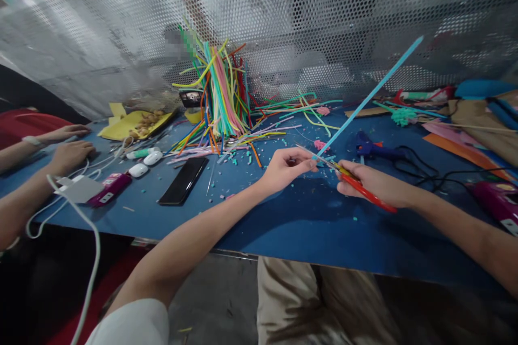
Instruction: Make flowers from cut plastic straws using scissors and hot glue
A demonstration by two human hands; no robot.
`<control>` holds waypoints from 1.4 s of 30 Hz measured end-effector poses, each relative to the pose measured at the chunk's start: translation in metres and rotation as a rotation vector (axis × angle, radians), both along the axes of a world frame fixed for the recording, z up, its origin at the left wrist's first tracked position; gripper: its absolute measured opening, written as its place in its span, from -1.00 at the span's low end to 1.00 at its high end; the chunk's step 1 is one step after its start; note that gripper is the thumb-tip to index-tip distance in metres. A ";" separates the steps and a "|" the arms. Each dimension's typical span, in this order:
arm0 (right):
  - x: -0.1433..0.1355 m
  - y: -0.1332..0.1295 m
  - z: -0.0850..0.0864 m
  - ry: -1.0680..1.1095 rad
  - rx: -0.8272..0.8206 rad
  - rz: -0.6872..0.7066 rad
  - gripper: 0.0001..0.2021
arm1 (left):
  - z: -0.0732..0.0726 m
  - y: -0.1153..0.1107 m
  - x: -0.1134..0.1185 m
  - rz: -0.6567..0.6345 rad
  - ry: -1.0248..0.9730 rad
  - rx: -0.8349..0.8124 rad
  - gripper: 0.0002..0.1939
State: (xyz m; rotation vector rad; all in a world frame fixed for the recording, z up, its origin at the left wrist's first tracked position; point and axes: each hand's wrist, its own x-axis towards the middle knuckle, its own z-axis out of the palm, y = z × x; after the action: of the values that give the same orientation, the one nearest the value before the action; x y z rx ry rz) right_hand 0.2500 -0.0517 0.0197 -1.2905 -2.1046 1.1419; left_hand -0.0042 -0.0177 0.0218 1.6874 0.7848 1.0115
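Observation:
My left hand (285, 170) pinches the lower end of a light blue pipe cleaner (372, 94), which slants up to the right. My right hand (366, 180) is closed round a pair of scissors with red and yellow handles (370, 194); their blades point left and lie at the low end of the pipe cleaner, close to my left fingertips. Small cut bits are scattered on the blue table (283, 226) around both hands. Behind them lies a small pink fuzzy piece (321, 145).
A large bundle of coloured pipe cleaners (224, 94) stands behind. A black phone (184, 180) lies left; a blue glue gun (376, 148) with a black cable lies right. Another person's hands (73, 156) rest at the far left near white cables and a yellow tray (121, 128).

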 end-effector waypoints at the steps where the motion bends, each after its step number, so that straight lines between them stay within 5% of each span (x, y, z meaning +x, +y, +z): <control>1: 0.000 0.000 0.001 -0.001 -0.021 0.016 -0.61 | 0.000 0.000 0.000 0.002 0.002 0.001 -0.66; 16: -0.009 -0.005 0.005 -0.003 -0.123 -0.056 -0.68 | -0.002 0.003 0.001 0.005 -0.006 -0.011 -0.67; 24: -0.008 0.006 -0.009 0.023 -0.076 -0.136 -0.68 | -0.002 0.006 0.001 0.014 -0.061 -0.047 -0.68; 32: 0.005 0.016 -0.002 0.177 0.012 -0.305 -0.59 | -0.001 0.026 -0.008 0.200 0.022 0.016 -0.58; 36: 0.018 0.024 0.007 0.338 0.023 -0.461 -0.62 | -0.006 0.042 -0.019 0.230 0.156 0.135 -0.54; 42: 0.045 0.040 0.016 0.482 0.063 -0.656 -0.61 | -0.010 0.054 -0.030 0.273 0.672 0.490 -0.75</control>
State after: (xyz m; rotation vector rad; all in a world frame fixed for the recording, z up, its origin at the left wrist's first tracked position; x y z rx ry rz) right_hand 0.2946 -0.0115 0.0356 -1.3568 -1.2251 0.9511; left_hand -0.0342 0.0359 0.0114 2.4512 1.3009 0.8562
